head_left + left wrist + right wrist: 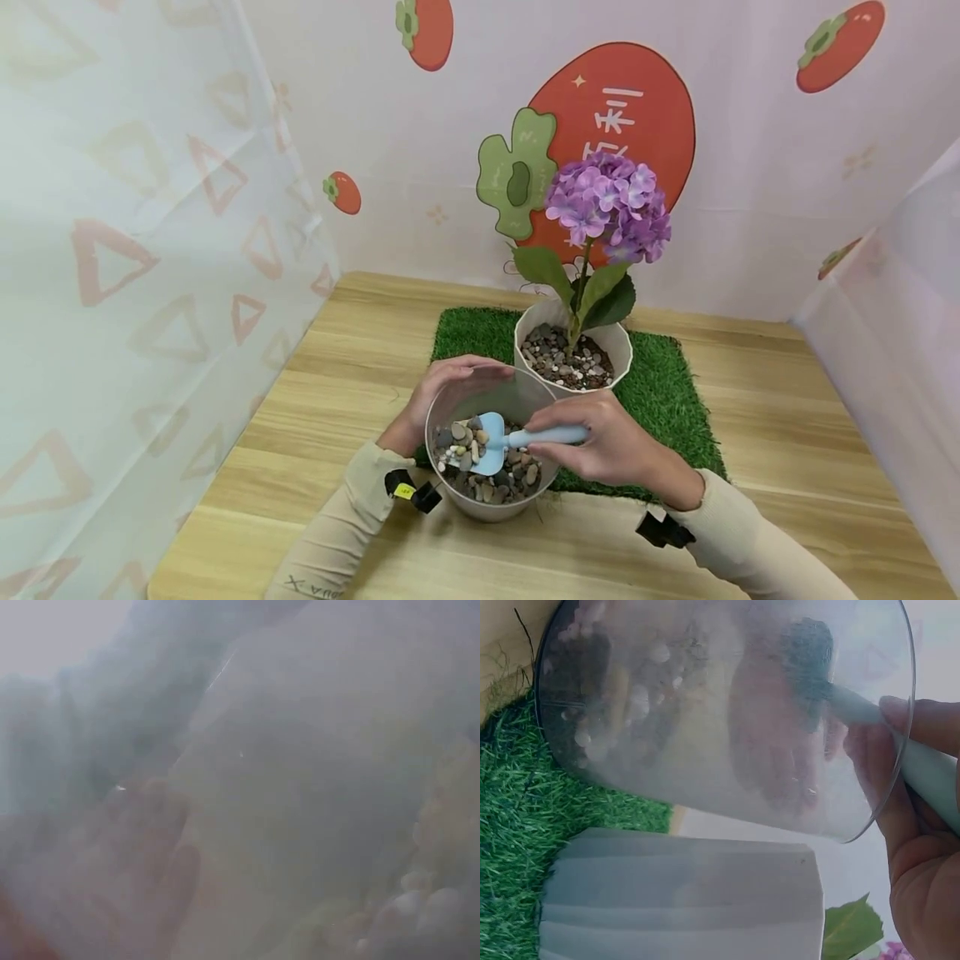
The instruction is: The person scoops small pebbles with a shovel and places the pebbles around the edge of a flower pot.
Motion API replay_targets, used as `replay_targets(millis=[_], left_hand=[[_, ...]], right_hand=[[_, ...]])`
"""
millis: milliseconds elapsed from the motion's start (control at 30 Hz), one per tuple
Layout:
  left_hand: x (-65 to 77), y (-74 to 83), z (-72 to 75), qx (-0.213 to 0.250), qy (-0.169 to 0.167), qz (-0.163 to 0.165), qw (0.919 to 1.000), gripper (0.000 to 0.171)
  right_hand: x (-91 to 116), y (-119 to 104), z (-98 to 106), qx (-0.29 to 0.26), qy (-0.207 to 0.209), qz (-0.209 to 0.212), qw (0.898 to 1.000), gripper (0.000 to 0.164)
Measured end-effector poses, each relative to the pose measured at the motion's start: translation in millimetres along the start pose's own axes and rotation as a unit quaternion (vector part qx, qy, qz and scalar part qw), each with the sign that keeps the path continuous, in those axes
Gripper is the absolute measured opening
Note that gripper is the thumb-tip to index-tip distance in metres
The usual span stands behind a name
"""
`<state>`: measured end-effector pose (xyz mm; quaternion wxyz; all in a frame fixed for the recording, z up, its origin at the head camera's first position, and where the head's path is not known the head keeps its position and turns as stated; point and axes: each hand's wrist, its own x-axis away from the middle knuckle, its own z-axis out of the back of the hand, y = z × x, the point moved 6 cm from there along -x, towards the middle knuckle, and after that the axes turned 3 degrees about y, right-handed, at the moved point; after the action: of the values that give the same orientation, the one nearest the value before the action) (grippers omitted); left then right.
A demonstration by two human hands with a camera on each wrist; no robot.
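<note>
My right hand [611, 442] grips the handle of a small light-blue shovel [491, 450], its scoop loaded with pebbles inside a clear plastic bucket [468, 507]. Several mixed pebbles [525, 475] lie in the bottom of that bucket. Around its far left side curves my left hand [435, 392], holding the wall from outside. The left wrist view is hazy, with the bucket wall [300, 772] close to the lens. In the right wrist view, thumb and fingers [922, 724] pinch the shovel handle [855, 705] at the bucket's rim.
Just behind the bucket, a white ribbed pot [624, 354] holds a purple hydrangea [607, 204] with pebbles around its stem. Pot and bucket stand by a green turf mat [667, 400] on a wooden table [300, 400]. Printed cloth walls [420, 217] enclose the back and sides.
</note>
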<state>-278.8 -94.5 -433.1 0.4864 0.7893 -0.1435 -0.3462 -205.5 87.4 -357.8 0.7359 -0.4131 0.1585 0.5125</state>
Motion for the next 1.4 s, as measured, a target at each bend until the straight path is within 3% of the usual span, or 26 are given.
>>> replay_targets(millis=[300,567,900,1233,1400], left_hand=[[1.6,-1.8,1.8,-0.024,0.034,0.033,0.9986,0.046],[1.7,-0.6,-0.2,0.001,0.017,0.021,0.9996,0.046],[1.7,-2.2,1.4,0.010,0.040,0.018,0.9990,0.044],[1.6,-0.1,1.7,-0.005,0.033,0.003,0.9994,0.045],[2.2,-1.1,2.6,-0.009,0.043,0.019,0.9989,0.045]], right_hand=[[4,-6,13,-0.026,0.058,0.003,0.998,0.032],[2,-16,27,-0.048,0.080,-0.013,0.996,0.032],[17,-4,40,-0.027,0.102,-0.024,0.994,0.038],[28,-10,64,0.012,0.127,-0.052,0.991,0.040],[36,-11,76,0.025,0.143,-0.069,0.987,0.043]])
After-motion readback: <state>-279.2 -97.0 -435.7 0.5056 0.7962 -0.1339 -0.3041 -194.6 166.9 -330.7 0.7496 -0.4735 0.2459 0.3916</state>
